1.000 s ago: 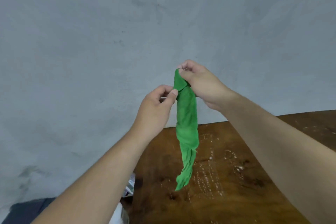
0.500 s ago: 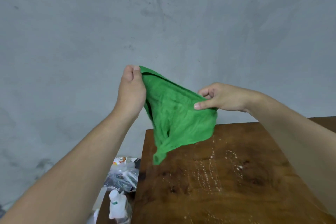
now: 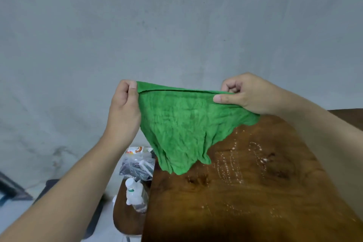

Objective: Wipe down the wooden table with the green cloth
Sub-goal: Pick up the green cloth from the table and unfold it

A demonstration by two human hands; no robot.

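Cloth spread in the air above the counter

Green cloth (image 3: 182,124) is held stretched between both hands, clear of the wooden counter (image 3: 255,192), its top edge pulled taut and its wrinkled lower part hanging toward the counter's far left corner. Left hand (image 3: 123,110) has its grip pinched on the cloth's left top corner. Right hand (image 3: 245,94) has its grip clenched on the right top corner, thumb pressed flat over the fabric. Counter surface carries white dotted marks (image 3: 231,163) and dark stains right of the hanging cloth. Left of the counter, lower down, a clear plastic bottle (image 3: 135,194) stands near a plastic bag (image 3: 137,165) of dark items. Grey wall (image 3: 176,25) fills the far side.
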